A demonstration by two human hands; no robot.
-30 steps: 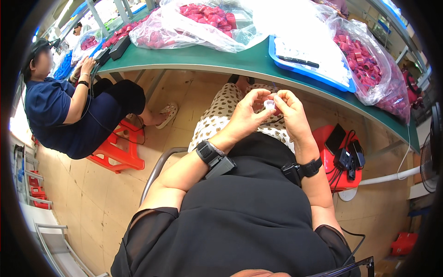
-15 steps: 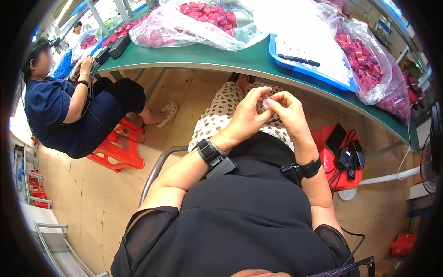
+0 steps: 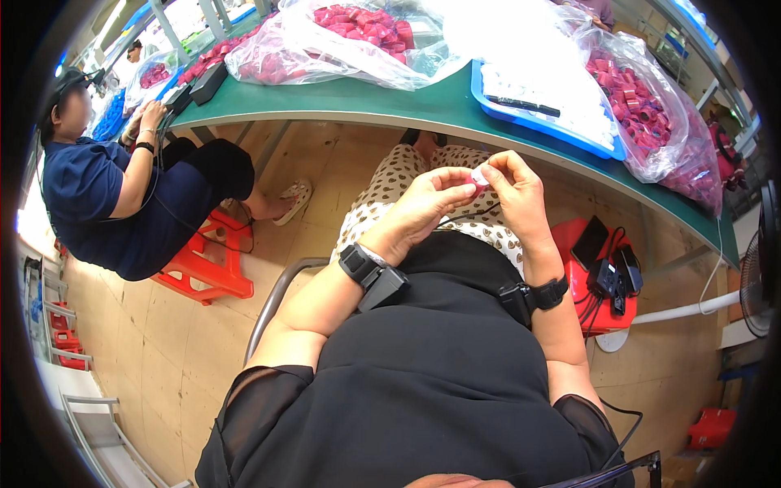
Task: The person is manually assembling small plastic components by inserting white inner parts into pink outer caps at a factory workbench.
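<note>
Above my lap, my left hand (image 3: 419, 203) and my right hand (image 3: 516, 193) meet at the fingertips. Between them is a small white piece (image 3: 478, 176) with a bit of red at its lower edge. Thumb and index finger of the right hand pinch its white side. The left fingertips close on its other side, by the red bit. Fingers cover much of it, so I cannot tell whether it is one part or two. Both wrists wear black straps with dark boxes.
Ahead is a green table (image 3: 325, 102) with a clear bag of red ring-shaped pieces (image 3: 370, 32), a blue tray (image 3: 553, 138) of white pieces with a black pen, and another bag (image 3: 634, 106). Right, a red stool (image 3: 586, 317) bears devices and cables. A co-worker (image 3: 98, 175) sits left.
My left hand has drawn slightly down and left, its fingers straighter. The right hand has tipped over a little, and the small piece shows more, with red now visible.
</note>
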